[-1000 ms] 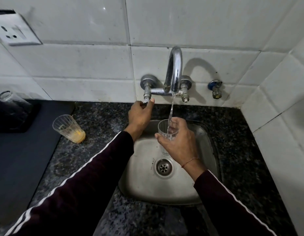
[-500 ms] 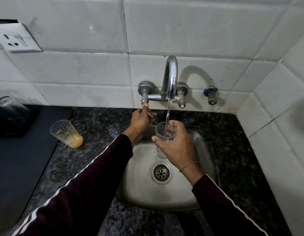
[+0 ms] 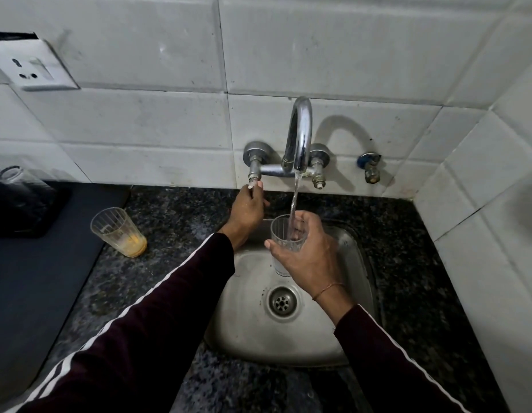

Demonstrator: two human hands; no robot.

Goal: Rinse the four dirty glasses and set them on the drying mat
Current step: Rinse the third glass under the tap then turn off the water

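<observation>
My right hand (image 3: 311, 257) grips a clear ribbed glass (image 3: 285, 236) upright over the steel sink (image 3: 333, 344), right under the chrome tap spout (image 3: 300, 135). A stream of water runs into the glass. My left hand (image 3: 247, 208) pinches the left tap handle (image 3: 254, 181). A second glass (image 3: 118, 232) with orange residue at its bottom stands on the granite counter, left of the sink. The dark drying mat (image 3: 35, 281) lies further left. Upturned clear glasses (image 3: 11, 180) stand at the far left edge on a black block, partly cut off.
The sink drain (image 3: 282, 301) is uncovered. A second small valve (image 3: 370, 171) sticks out of the tiled wall right of the tap. A wall socket (image 3: 32, 70) sits upper left. White tiled walls close in the back and right side.
The water stream has grown thicker and fuller. My left hand stays at the tap handle and my right hand keeps the glass under the spout. The camera has tilted up a little.
</observation>
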